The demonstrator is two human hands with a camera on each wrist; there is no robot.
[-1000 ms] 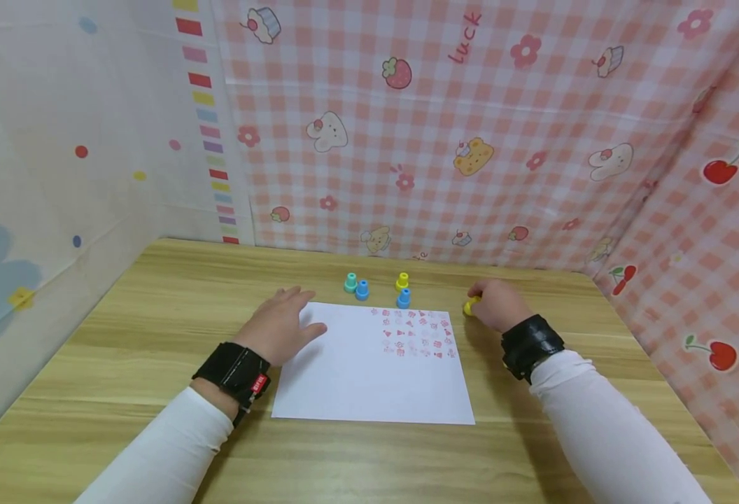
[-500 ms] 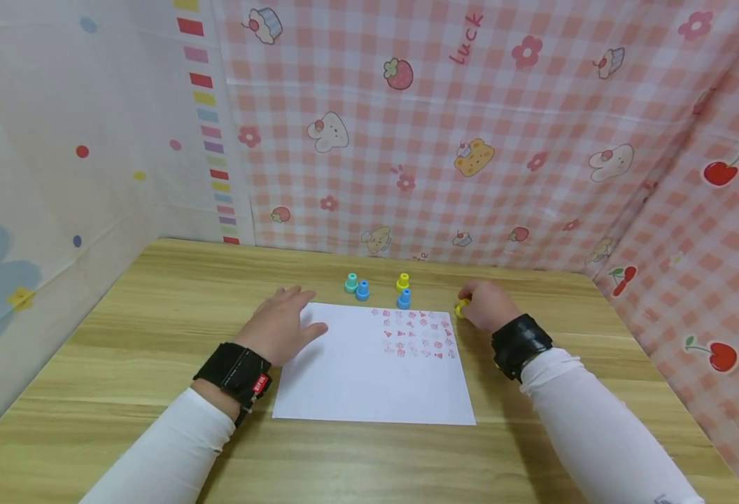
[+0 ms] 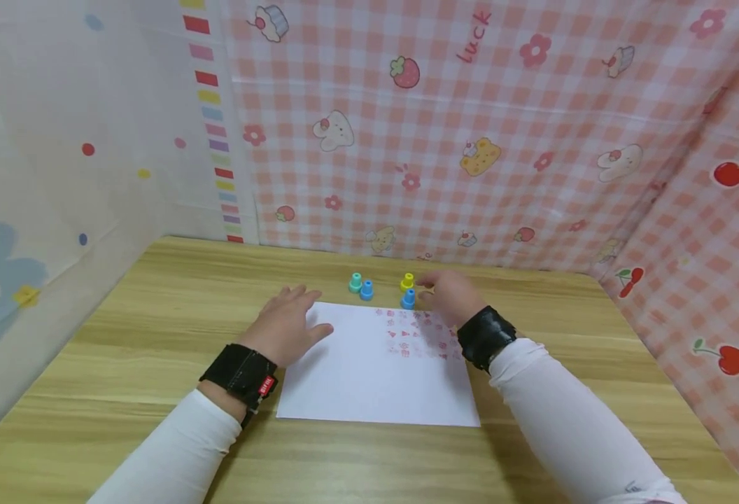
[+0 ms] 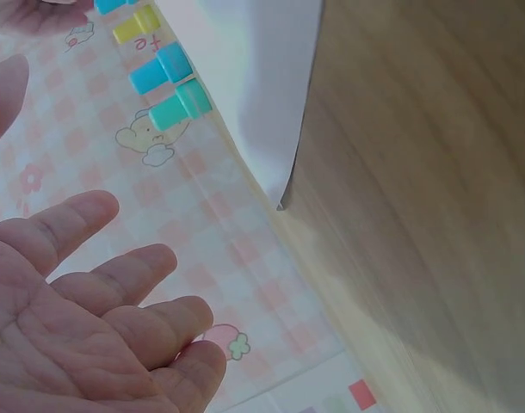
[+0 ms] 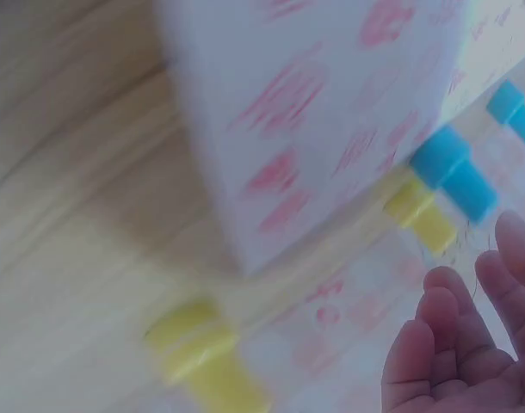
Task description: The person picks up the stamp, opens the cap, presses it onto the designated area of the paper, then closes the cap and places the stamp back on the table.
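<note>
My right hand [image 3: 454,297], fingers loosely bent and holding nothing, reaches over the paper's far right corner. Its fingertips are right beside a yellow stamp [image 3: 407,282] and a blue stamp [image 3: 409,299]. Another yellow stamp [image 5: 202,361] stands near the paper's corner in the right wrist view; the hand hides it from the head view. My left hand [image 3: 284,329] is spread and empty over the left edge of the white paper [image 3: 369,392]. Small red prints [image 3: 405,334] cover the sheet's upper right part.
A teal stamp [image 3: 355,283] and a second blue stamp [image 3: 366,290] stand close together behind the paper. The wooden table [image 3: 344,462] ends at a pink checked cloth [image 3: 369,140] at the back, with more cloth on both sides.
My right hand has let go of the yellow stamp near the paper's right corner and moved left to the other yellow and blue stamps. The left hand has stayed put.
</note>
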